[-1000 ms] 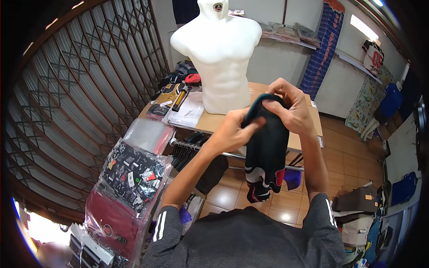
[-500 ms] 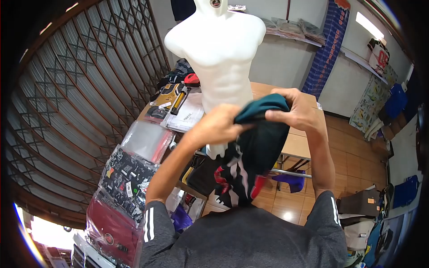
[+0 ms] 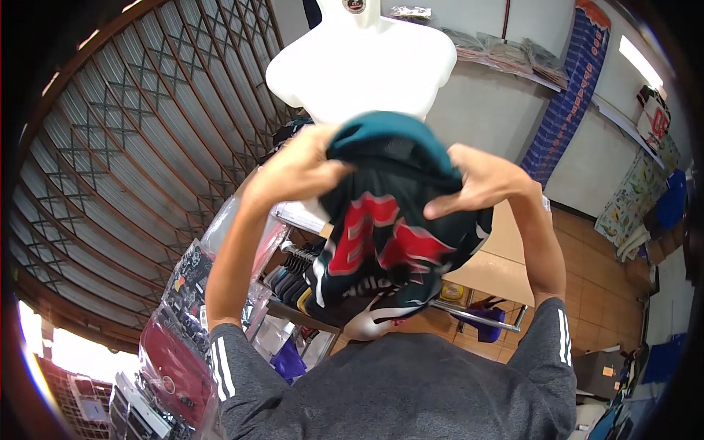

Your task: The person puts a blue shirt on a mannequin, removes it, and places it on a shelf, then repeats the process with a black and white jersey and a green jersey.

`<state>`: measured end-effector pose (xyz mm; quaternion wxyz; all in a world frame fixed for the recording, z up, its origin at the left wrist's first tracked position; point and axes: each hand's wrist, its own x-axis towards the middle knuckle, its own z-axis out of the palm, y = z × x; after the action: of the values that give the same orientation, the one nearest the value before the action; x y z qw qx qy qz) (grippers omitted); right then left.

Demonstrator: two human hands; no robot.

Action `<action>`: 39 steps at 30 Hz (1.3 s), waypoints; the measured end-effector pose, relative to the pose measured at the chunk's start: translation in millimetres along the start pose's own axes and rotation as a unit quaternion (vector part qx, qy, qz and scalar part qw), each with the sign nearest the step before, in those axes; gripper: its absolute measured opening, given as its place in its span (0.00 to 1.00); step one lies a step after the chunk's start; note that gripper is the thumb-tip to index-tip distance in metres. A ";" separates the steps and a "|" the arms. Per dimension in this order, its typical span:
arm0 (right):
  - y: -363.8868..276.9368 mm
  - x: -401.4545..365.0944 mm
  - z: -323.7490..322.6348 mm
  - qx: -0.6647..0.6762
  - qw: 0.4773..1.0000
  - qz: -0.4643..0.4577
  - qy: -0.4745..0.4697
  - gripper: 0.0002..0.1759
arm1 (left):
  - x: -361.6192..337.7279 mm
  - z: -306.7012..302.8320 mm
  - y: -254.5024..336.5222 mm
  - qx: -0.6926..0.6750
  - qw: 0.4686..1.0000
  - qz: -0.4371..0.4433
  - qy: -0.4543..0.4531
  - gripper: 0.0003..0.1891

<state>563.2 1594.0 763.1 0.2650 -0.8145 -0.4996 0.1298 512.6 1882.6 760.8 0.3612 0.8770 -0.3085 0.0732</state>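
Between my hands hangs a dark jersey (image 3: 370,220) with red and white lettering, its teal edge (image 3: 389,128) gathered into a wide loop. My left hand (image 3: 301,165) grips the left side of that edge, fingers curled into the cloth. On the other side my right hand (image 3: 484,176) holds the edge, thumb pressed on the front of the fabric. Right behind the jersey stands a white mannequin torso (image 3: 363,70); the garment overlaps its lower part in this view. The lower end of the jersey is blurred.
A wooden table (image 3: 506,235) stands behind, with a metal rail (image 3: 469,314) below. Plastic-wrapped garments (image 3: 176,352) lie at the left before a folding metal gate (image 3: 161,147). Hung clothes (image 3: 286,282) show under the table. A shelf (image 3: 506,62) holds packed items.
My hands have spread apart and the jersey has been lifted and widened, its red lettering now facing me. The bunched teal edge has opened into a loop in front of the mannequin.
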 end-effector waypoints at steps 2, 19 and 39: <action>23.5 15.7 6.1 0.021 0.997 -0.072 0.016 0.20 | 9.6 -6.0 -8.4 -0.099 0.993 -0.013 0.059 0.10; 70.1 76.9 -98.3 0.278 0.942 0.008 0.189 0.30 | 71.2 -56.7 -31.8 -0.067 0.973 -0.184 0.124 0.29; 36.5 164.6 -195.0 -0.223 0.942 -0.031 0.248 0.26 | 161.6 -190.2 -77.6 0.210 0.973 0.095 0.008 0.30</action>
<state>760.1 1667.2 912.5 0.1954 -0.8433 -0.4593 -0.1994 705.8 1975.3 910.4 0.1623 0.8995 -0.3651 0.1771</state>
